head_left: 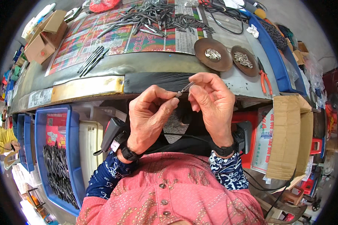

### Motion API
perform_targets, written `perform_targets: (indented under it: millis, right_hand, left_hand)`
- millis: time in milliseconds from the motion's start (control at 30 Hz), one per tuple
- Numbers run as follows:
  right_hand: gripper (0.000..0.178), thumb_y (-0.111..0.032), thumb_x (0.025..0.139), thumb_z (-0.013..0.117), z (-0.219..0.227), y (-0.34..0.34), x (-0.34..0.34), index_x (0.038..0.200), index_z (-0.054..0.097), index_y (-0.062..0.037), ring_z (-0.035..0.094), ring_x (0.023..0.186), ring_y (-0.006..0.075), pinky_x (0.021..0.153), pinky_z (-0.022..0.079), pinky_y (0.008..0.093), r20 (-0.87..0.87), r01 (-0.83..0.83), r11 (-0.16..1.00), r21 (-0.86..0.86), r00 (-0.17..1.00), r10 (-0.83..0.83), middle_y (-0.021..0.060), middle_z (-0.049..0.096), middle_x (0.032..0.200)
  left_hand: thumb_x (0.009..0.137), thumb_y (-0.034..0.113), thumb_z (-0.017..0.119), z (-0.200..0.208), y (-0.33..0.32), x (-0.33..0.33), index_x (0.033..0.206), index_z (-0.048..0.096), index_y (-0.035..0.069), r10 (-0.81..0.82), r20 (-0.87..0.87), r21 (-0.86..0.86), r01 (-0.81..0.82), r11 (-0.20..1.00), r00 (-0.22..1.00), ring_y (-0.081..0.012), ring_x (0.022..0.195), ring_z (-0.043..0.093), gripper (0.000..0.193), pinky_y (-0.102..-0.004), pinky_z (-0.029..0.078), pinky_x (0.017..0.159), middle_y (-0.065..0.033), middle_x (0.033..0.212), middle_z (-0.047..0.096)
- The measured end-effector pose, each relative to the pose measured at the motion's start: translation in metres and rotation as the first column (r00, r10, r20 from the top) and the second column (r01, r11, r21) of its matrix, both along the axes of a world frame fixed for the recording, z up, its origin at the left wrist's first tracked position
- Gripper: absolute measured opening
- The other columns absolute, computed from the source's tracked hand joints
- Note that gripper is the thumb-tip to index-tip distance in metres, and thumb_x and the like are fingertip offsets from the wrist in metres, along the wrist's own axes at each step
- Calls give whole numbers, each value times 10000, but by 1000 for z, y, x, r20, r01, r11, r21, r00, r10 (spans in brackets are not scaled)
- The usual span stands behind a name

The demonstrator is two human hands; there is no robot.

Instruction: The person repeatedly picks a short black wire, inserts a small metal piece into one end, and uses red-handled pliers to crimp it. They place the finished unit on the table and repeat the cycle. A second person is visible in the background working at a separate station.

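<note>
The slim piece (185,88) slants up and rightward from the left hand's (151,111) tight pinch to the right hand's (213,102) slightly parted fingertips, their grip unclear.

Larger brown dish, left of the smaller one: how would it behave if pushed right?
The larger dish likely won't flex: its rim looks rigid. The silvery bits inside look loose, so they may shift. It would probably bump the smaller dish close beside it.
</note>
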State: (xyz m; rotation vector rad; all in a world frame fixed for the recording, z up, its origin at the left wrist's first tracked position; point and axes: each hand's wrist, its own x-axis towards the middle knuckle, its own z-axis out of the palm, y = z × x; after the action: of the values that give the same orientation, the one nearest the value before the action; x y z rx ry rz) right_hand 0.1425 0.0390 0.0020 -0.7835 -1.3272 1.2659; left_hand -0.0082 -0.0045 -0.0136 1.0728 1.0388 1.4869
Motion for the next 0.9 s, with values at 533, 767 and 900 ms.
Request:
perform_targets:
  millis: [533, 767, 900]
  right_hand:
    - [240, -190, 861, 671, -5, 64, 168, 1038, 638, -32, 564, 954, 349, 792, 458, 453, 599, 305, 582, 754, 45, -800, 161, 607, 1017]
    - [478, -295, 868, 677, -32, 85, 193, 1239, 517, -39, 553, 1042, 374, 810, 453, 505, 697, 290, 640, 712, -179, -694, 181, 593, 1098]
    - [434, -277, 883, 655, -38, 93, 199, 1229, 522, -50, 574, 1008, 362, 773, 454, 523, 699, 289, 637, 714, -259, -666, 161, 608, 1072]
  left_hand:
    - [945, -30, 559, 6, 22, 0, 1034, 585, -39, 8, -143, 142, 13, 990, 990, -101, 726, 619, 93, -212, 503, 675, -76, 861, 651]
    - [945, -50, 538, 8, 33, 6, 1036, 568, -37, 47, -161, 190, -15, 982, 986, -111, 760, 628, 97, -231, 504, 737, -80, 887, 653]
    - [943, -67, 526, 5, 39, 8, 1039, 564, -35, 55, -146, 223, -21, 975, 988, -114, 773, 631, 108, -237, 505, 746, -81, 898, 653]
